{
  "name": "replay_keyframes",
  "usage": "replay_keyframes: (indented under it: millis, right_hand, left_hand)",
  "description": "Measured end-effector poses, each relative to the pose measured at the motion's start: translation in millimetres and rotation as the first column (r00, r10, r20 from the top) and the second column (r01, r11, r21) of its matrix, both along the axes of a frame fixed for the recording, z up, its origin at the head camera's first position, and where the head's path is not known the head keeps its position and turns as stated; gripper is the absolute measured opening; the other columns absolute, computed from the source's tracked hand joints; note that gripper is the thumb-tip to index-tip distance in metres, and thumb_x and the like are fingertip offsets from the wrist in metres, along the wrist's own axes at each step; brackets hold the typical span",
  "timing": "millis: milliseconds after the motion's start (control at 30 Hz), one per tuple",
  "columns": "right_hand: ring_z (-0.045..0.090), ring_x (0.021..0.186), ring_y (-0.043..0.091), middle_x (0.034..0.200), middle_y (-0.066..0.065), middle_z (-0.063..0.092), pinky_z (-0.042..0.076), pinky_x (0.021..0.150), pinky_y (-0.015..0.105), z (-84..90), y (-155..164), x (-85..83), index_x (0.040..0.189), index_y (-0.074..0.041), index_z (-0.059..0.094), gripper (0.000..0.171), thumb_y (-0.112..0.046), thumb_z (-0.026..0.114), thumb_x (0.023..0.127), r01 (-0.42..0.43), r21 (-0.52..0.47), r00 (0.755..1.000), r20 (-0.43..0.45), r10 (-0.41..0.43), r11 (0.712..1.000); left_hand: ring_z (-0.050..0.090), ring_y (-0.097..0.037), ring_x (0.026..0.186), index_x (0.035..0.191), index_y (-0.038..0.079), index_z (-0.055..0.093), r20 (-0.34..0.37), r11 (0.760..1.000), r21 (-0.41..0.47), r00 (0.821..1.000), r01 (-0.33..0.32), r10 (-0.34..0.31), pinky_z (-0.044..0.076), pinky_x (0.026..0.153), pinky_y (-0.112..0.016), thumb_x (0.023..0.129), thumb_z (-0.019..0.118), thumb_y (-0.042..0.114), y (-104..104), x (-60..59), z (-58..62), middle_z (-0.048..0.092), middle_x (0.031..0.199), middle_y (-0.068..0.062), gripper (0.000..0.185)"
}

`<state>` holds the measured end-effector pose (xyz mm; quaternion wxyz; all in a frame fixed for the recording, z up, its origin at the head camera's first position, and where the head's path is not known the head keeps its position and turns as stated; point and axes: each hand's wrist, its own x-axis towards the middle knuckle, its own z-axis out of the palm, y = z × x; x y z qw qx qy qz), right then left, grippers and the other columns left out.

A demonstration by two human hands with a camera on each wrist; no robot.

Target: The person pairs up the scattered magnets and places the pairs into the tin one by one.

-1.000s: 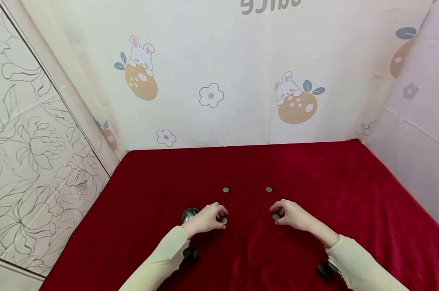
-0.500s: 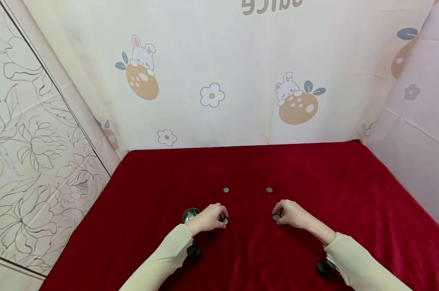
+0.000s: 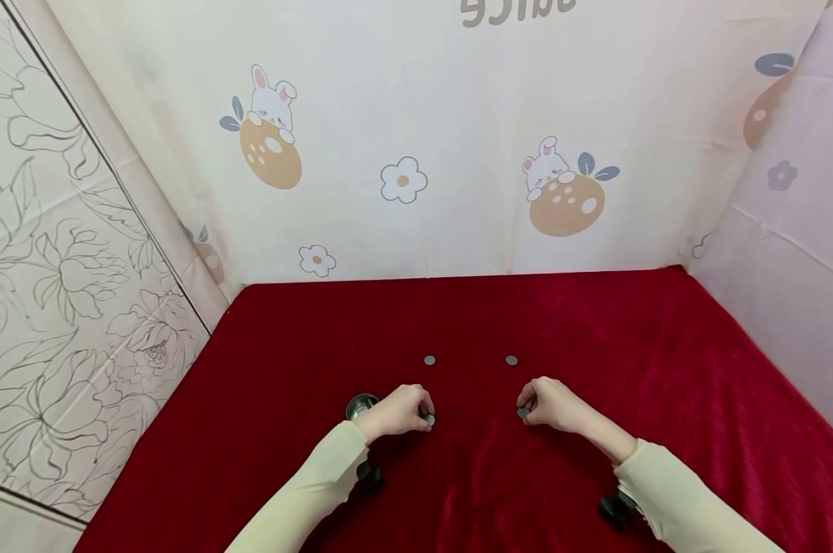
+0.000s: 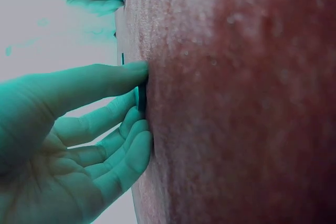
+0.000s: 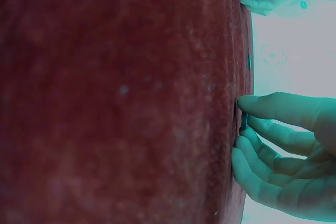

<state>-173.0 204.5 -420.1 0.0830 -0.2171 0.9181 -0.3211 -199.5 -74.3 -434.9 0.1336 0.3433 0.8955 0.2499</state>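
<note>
In the head view, two grey coins lie near me on the red velvet cloth (image 3: 471, 476). My left hand (image 3: 423, 415) pinches the left coin (image 3: 429, 419) with curled fingers. My right hand (image 3: 525, 408) pinches the right coin (image 3: 523, 413) the same way. The left wrist view shows thumb and fingers closing on the coin's (image 4: 140, 98) edge against the cloth. In the right wrist view the thumb and fingers sit on either side of the other coin (image 5: 243, 121). Two more coins lie farther back, one on the left (image 3: 429, 360) and one on the right (image 3: 511, 360).
A small shiny metal cup (image 3: 360, 405) stands just left of my left hand. Printed fabric walls (image 3: 457, 153) close off the back and both sides of the cloth.
Both hands have curled tighter over their coins and shifted very slightly. The two far coins and the cup have not moved.
</note>
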Motion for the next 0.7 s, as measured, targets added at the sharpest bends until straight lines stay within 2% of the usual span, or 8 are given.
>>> replay_keyframes:
  millis: [233,467,700]
  right_hand:
    - [0.055,0.062,0.009,0.071,0.003,0.062,0.044,0.054,0.021,1.6,-7,-3.2,0.079,0.002,0.066,0.014,0.003,0.070,0.065,-0.037,-0.021,0.999,-0.005,0.036,0.999]
    - [0.054,0.060,0.006,0.069,0.002,0.062,0.044,0.054,0.020,1.0,-15,-6.5,0.077,0.002,0.066,0.013,0.003,0.070,0.064,-0.074,-0.030,0.997,-0.024,0.073,0.997]
    - [0.055,0.061,0.006,0.069,0.002,0.063,0.045,0.055,0.019,0.5,-23,-7.7,0.077,0.001,0.066,0.013,0.002,0.070,0.065,-0.100,-0.032,0.995,-0.017,0.099,0.994]
  left_hand:
    - [0.051,-0.005,0.067,0.083,0.005,0.064,0.036,1.000,0.009,0.999,-0.003,0.003,0.043,0.061,-0.015,0.076,0.068,0.009,5,-1.2,1.2,0.057,0.081,0.000,0.009]
    - [0.050,-0.004,0.066,0.081,0.006,0.064,0.028,1.000,0.000,1.000,-0.010,0.010,0.042,0.060,-0.015,0.074,0.070,0.010,12,-2.0,1.6,0.057,0.078,0.002,0.010]
    - [0.049,-0.003,0.064,0.081,0.007,0.064,0.061,1.000,-0.008,0.998,-0.018,0.019,0.042,0.060,-0.014,0.075,0.070,0.010,21,-0.1,5.2,0.056,0.077,0.003,0.009]
